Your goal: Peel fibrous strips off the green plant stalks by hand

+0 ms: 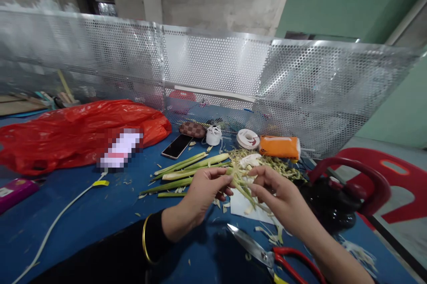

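My left hand [207, 190] is closed in a pinch on a pale green plant stalk [238, 176] whose end fans out into thin strips. To the right of it, my right hand [275, 190] has its thumb and fingertips closed on the strips of the same stalk. Beyond and left of my hands lie several long green stalks [185, 172] on the blue table. A heap of thin green shavings [278, 166] sits behind my right hand. Below my hands rest large scissors [258, 248] with red handles, their blades pointing to the upper left.
A black kettle [328, 204] stands close to my right forearm. Behind are a phone [178, 146], a checked case [192, 130], a tape roll [247, 139] and an orange packet [279, 146]. A red plastic bag [83, 124] lies left, before a perforated metal screen [213, 59].
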The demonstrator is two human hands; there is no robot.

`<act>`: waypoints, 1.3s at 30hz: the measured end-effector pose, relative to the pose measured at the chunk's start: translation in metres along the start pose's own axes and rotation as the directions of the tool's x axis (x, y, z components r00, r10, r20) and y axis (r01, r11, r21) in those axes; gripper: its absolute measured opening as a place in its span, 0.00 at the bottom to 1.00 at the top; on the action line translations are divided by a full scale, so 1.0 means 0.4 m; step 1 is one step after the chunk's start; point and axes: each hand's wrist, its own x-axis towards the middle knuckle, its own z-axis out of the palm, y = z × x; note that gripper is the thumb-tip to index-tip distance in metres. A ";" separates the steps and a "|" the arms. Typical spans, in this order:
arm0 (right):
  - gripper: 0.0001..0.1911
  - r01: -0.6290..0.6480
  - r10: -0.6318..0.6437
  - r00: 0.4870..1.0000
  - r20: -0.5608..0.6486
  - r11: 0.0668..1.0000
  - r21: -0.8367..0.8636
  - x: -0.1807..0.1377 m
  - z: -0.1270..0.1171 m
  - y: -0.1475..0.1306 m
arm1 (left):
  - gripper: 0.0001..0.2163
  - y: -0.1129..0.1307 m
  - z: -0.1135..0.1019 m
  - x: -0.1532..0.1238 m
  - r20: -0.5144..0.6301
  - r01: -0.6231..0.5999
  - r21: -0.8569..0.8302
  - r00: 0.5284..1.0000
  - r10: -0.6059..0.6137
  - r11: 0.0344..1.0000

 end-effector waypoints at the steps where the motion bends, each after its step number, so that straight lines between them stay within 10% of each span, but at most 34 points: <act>1: 0.10 -0.028 0.025 0.999 0.045 0.998 0.053 0.001 -0.013 -0.007 | 0.08 0.002 -0.002 0.001 0.000 0.002 0.008 1.000 -0.002 1.000; 10: 0.10 -0.304 0.132 0.934 0.332 0.783 0.543 -0.009 -0.016 -0.022 | 0.08 0.002 -0.007 -0.001 0.089 0.022 0.074 0.996 -0.029 0.997; 18: 0.05 0.194 -0.200 0.977 0.068 0.978 0.081 -0.008 0.034 -0.007 | 0.07 0.005 0.005 -0.013 0.110 0.038 0.129 0.993 -0.052 0.991; 23: 0.16 0.437 -0.398 0.889 0.227 0.887 -0.153 -0.018 0.022 -0.010 | 0.08 -0.002 0.006 -0.013 0.105 0.088 0.095 0.990 -0.098 0.992; 32: 0.12 0.452 -0.429 0.880 0.203 0.888 -0.087 -0.002 0.001 -0.007 | 0.11 0.009 0.001 -0.012 0.123 0.130 0.046 0.983 -0.135 0.990; 39: 0.06 0.264 -0.261 0.965 -0.040 0.955 0.136 -0.019 0.009 -0.021 | 0.10 0.009 -0.002 -0.007 0.148 0.114 0.120 0.980 -0.131 0.986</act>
